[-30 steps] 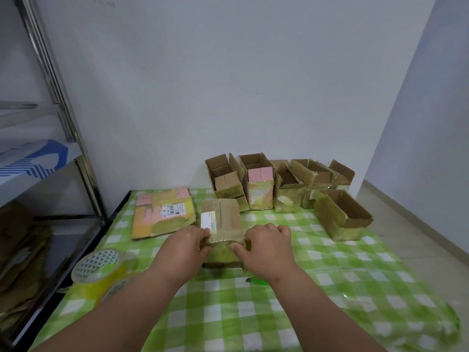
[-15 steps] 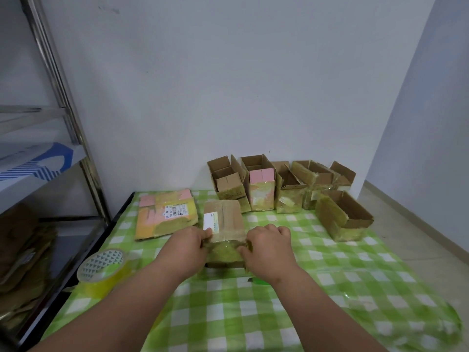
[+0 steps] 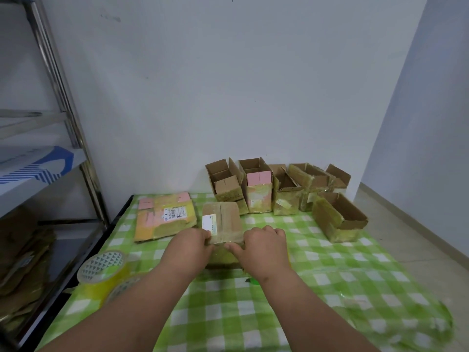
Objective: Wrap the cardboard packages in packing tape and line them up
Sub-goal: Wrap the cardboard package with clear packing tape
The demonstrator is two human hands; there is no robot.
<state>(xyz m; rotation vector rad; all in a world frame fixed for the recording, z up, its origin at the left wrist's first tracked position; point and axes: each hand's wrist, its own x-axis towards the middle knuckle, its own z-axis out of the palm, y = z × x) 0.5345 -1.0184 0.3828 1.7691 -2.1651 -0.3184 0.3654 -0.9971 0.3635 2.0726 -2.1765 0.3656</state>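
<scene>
Both hands work the near end of a small closed cardboard package (image 3: 222,219): the left hand (image 3: 189,246) curls its fingers round the package's left near corner, and the right hand (image 3: 261,246) curls round the right near corner, its thumb pressing along the taped front edge between the two hands. The package lies flat on the green checked surface (image 3: 330,280), just ahead of the knuckles, a white label (image 3: 209,223) on its top right by the left fingertips. The step in hand looks like smoothing the tape down over the end of the package. To do it well, the thumbs should press from the middle outward toward the corners so no air or wrinkle is trapped, while the fingers keep the package from sliding on the slick cloth; the folded tape at the corners wants a firm rub so it does not lift. Near the left forearm sits a roll of yellowish packing tape (image 3: 102,271), within easy reach if another band is needed. Beyond the hands a row of taped open boxes (image 3: 256,191) stands against the wall, and a flat taped package (image 3: 165,215) lies ahead and left of the left hand; the line-up presumably joins these.
</scene>
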